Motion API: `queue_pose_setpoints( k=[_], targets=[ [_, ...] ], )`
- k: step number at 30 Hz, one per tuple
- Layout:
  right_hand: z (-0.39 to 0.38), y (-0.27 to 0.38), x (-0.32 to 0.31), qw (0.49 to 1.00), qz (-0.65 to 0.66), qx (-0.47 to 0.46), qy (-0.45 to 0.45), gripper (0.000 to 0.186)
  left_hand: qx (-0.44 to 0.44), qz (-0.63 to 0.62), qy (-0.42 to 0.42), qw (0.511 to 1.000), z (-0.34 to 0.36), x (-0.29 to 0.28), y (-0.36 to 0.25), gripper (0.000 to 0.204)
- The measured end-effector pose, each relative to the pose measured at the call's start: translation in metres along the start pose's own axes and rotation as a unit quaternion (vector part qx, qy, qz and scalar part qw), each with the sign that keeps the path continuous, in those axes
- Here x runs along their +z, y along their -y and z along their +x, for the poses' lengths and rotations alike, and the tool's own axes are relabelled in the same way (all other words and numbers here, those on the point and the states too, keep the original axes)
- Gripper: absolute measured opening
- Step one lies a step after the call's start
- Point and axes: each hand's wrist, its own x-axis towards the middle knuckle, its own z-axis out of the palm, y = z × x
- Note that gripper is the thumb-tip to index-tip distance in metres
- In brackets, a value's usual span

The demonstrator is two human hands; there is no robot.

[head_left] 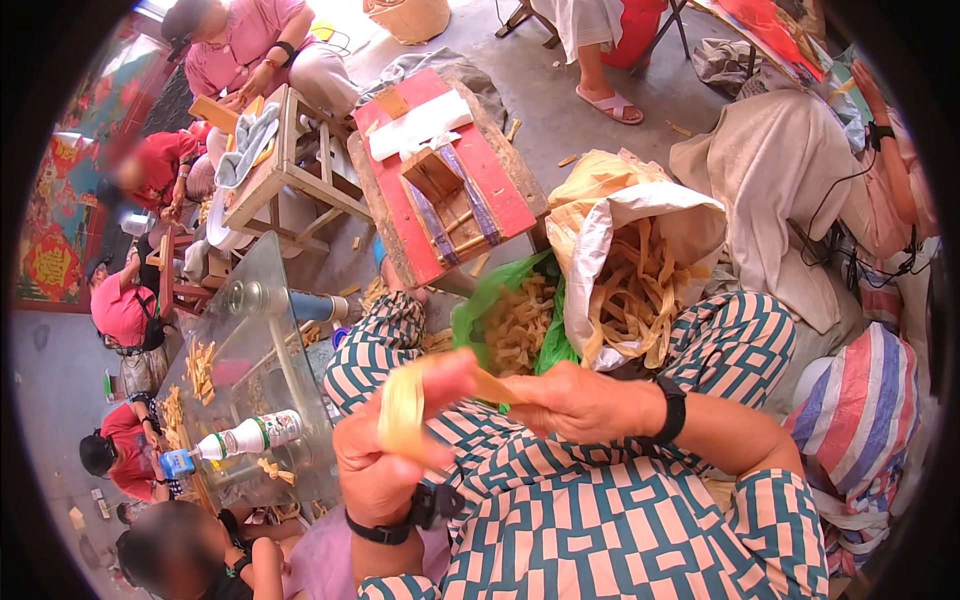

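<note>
A flat, pale-yellow strip (402,408) loops round the fingers of my left hand (375,475), which is closed on it and partly smeared by motion. From there the strip runs across to my right hand (592,403), whose fingers pinch its other end. Both hands are held above my lap, close together. Just beyond them stands an open white-lined sack (590,220) full of long, loose strips (640,285) of the same kind. Beside it, to the left, a green plastic bag (487,310) holds many short, folded yellow pieces (520,315).
Ahead is a red-topped wooden stool (400,200) with a wooden frame on it. At left, a glass table (235,380) bears white bottles (250,437) and yellow pieces. A striped bag (865,400) lies at right. Several people sit around, and pieces litter the floor.
</note>
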Motion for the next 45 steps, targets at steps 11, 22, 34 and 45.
queue_pose_setpoints(
  k=[11,22,34,45],
  targets=[
    [-0.016,0.020,-0.027,0.965,0.200,0.163,0.046,0.029,0.154,0.536,0.173,0.812,0.011,0.023,0.031,0.020],
    [-0.001,0.021,-0.019,0.834,0.527,0.139,-0.084,0.013,0.277,0.628,-0.034,0.727,0.011,0.022,0.038,0.017],
    [0.009,0.020,-0.023,0.942,0.269,0.142,-0.141,0.036,0.257,0.627,0.015,0.735,0.002,0.018,0.027,0.016],
    [0.007,0.024,-0.022,0.982,0.082,0.105,-0.133,0.049,-0.227,0.105,-0.049,0.967,0.009,0.010,0.042,0.005]
  ],
)
